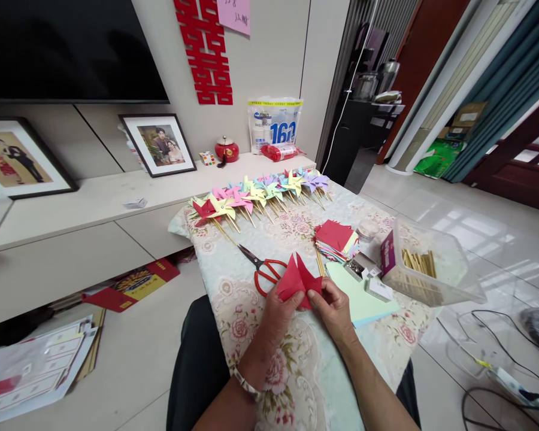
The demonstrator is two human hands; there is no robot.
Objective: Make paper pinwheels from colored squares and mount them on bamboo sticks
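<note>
A piece of red paper [291, 280], slit in from its edges, is held above the flowered tablecloth. My left hand [282, 308] pinches its left side, thumb in front. On its right side, the thumb and fingers of my right hand [335, 302] grip the paper near a flap. Scissors [263, 269] with red handles lie just left of the paper, blades pointing away. Beyond the right hand rests a stack of cut coloured squares [335, 238] with a red one on top. Larger pale green sheets [363, 293] lie beside the right hand.
Finished paper pinwheels [256, 194] on sticks line the table's far edge. A small open box of metal pins [358, 267] and a white box [379, 290] sit on the sheets. At right stands a clear plastic bin [431, 263] holding wooden sticks. Cables [489, 323] cross the floor.
</note>
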